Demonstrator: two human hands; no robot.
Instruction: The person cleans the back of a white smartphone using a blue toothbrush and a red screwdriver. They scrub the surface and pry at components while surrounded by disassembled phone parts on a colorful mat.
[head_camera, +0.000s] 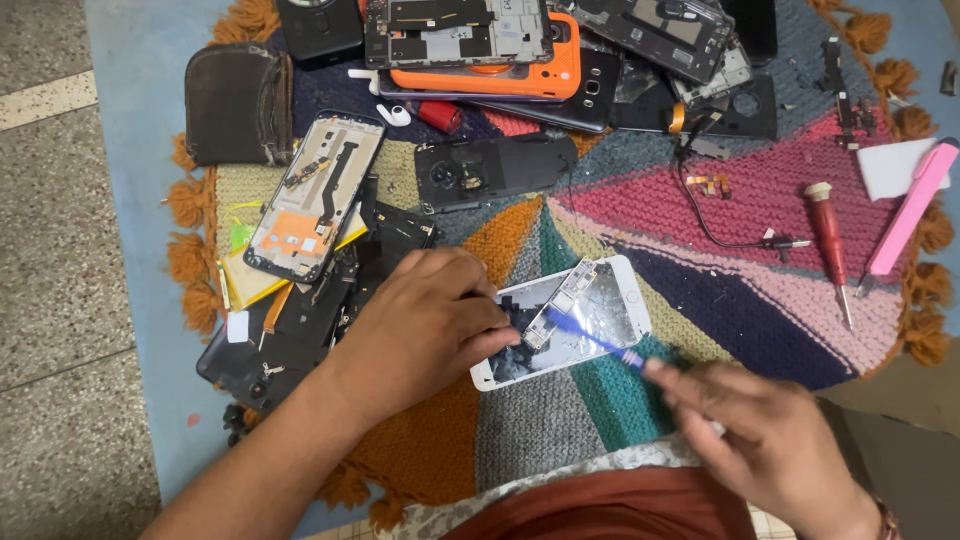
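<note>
Right grip (760, 430) on blue tool (590, 340) (tip up-left), white phone (560, 320) lying crosswise

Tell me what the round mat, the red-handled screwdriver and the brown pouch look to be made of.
Round mat: knitted yarn, matte, with visible stitch ribs and tassels on its edge.
Red-handled screwdriver: probably glossy plastic handle, with a thin metal shaft.
Brown pouch: seemingly worn leather or imitation, dull and creased.

surface: knitted multicolour mat (700, 190) on floor | on it: white opened phone (565, 320), red screwdriver (830, 240), phone parts
</note>
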